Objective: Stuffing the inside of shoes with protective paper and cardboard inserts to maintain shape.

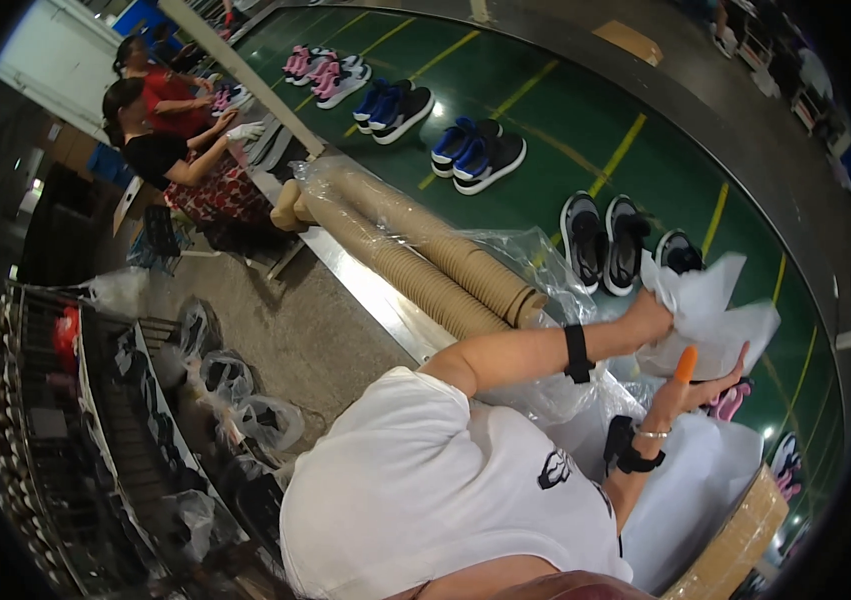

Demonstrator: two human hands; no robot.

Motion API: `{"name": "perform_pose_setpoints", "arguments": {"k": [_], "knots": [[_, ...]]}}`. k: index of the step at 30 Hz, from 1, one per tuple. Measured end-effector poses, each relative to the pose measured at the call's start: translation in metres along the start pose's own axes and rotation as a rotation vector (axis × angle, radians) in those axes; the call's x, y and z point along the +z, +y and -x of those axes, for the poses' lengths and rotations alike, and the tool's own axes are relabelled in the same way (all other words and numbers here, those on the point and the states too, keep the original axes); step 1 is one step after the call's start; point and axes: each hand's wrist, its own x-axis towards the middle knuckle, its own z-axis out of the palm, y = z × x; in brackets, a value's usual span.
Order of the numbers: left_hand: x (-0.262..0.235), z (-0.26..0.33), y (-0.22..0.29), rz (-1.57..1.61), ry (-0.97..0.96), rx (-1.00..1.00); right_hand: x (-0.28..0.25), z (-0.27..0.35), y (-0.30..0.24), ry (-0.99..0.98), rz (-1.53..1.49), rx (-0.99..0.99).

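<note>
White tissue paper point(710, 325), crumpled and loosely spread, is held up between my two hands above the green belt. My left hand point(648, 318) is closed round the paper's near left side. Beneath it, my right hand point(707, 390) cups the lower part between thumb and fingers, with an orange cover on the thumb. Just beyond the paper stand a pair of dark grey shoes point(605, 245) and another dark shoe point(678, 250), partly hidden. A pink-trimmed shoe point(730, 402) shows beside my right hand. More white paper point(700, 490) lies below my right wrist.
Long stacks of ribbed brown cardboard pieces point(405, 265) in clear plastic lie along the belt's near edge. Blue-and-black shoes point(480, 158) sit farther along the green belt point(535, 110). A cardboard box edge point(745, 530) is at lower right, a rack point(65, 420) at left. Co-workers point(160, 140) sit at far left.
</note>
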Motion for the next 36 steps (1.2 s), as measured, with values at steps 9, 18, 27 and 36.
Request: {"name": "perform_pose_setpoints", "arguments": {"k": [9, 18, 27, 36], "knots": [[-0.026, 0.01, 0.021, -0.499, -0.3, -0.191, 0.001, -0.035, 0.006, -0.293, 0.249, -0.287], [-0.032, 0.025, -0.051, -0.439, -0.559, -0.12, -0.015, -0.03, 0.07, -0.461, 0.107, 0.25], [-0.008, -0.069, -0.016, 0.183, -0.165, -0.382, 0.003, -0.03, 0.082, -0.371, 0.405, 0.054], [-0.041, -0.178, -0.096, -0.446, -0.206, -0.298, -0.045, -0.06, 0.168, -0.308, 0.233, 0.539]]}}
